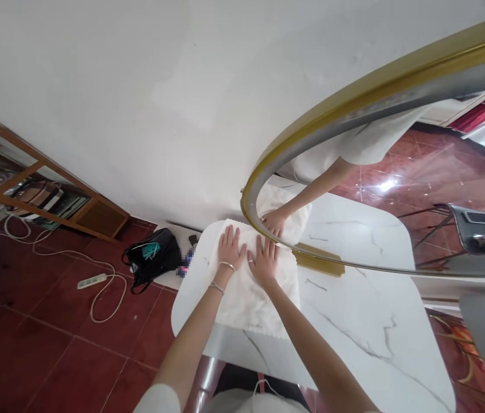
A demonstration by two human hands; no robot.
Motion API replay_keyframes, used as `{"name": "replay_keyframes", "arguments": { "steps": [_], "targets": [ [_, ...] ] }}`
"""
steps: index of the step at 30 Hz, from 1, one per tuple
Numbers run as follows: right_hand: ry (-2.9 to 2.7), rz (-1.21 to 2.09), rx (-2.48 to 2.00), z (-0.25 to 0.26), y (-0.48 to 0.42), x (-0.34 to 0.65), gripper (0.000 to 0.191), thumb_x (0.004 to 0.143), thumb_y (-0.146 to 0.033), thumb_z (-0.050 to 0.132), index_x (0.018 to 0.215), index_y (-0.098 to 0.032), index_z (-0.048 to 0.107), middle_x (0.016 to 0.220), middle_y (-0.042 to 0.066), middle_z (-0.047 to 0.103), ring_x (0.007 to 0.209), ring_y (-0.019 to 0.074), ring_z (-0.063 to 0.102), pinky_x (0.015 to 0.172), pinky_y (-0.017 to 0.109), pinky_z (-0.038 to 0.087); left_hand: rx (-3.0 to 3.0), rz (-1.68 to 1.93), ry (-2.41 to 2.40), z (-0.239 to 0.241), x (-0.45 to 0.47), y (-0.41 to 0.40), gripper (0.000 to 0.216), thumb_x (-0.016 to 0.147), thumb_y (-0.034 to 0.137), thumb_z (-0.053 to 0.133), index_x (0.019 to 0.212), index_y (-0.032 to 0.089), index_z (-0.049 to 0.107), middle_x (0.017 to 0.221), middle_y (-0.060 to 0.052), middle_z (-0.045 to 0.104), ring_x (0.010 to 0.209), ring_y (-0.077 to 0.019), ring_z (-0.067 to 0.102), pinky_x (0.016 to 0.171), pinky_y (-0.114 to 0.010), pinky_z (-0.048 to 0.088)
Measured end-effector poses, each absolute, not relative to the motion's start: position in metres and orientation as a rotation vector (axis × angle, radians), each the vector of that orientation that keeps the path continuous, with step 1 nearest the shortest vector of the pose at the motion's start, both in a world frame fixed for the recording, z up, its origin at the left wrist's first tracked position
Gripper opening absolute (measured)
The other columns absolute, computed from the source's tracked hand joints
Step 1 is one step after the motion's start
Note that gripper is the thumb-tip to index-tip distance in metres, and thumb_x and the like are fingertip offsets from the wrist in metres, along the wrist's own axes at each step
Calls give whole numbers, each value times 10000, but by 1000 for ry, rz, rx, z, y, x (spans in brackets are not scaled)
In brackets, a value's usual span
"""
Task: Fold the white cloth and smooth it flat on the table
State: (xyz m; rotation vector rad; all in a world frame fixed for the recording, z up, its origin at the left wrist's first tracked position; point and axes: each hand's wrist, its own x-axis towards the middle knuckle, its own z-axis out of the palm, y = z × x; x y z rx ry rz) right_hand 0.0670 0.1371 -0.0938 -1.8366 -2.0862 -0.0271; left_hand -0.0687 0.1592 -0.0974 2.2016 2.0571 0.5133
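Note:
A white cloth [259,310] with a scalloped edge lies spread on the left part of a white marble-patterned table [354,321]. My left hand [230,250] rests flat on the cloth's far left area, fingers stretched out, with bracelets at the wrist. Beside it, my right hand [263,263] also lies flat on the cloth, wearing a ring, its fingertips close to the mirror's lower rim. Neither hand holds anything. The gold-framed round mirror [311,123] stands on the table and reflects one arm and part of the cloth.
A gold mirror base [320,261] sits right of the cloth. On the left are a black bag [160,258], a white power strip [92,281] with a trailing cord on the red tiled floor [53,338], and a wooden cabinet [45,189]. A white wall [117,103] rises behind.

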Motion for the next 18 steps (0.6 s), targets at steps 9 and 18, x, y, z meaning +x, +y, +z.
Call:
{"name": "replay_keyframes", "arguments": {
  "steps": [9, 18],
  "targets": [
    [-2294, 200, -1881, -93, 200, 19, 607, 939, -515, 349, 1488, -259, 301, 1527, 133, 283, 1358, 435, 240, 1013, 668, 208, 2021, 434, 2202, -89, -124, 196, 588, 924, 422, 401, 1445, 151, 380, 1482, -141, 402, 1372, -306, 350, 1138, -473, 252],
    [-2635, 271, -1215, -83, 106, -5, 602, 943, -541, 329, 1475, -259, 321, 1569, 34, 219, 1441, 371, 8, 1095, 670, -31, 1714, 466, 2495, -86, -148, 57, 581, 955, 427, 347, 1451, 125, 362, 1440, -167, 447, 1271, -318, 470, 1021, -453, 417]
  ]
}}
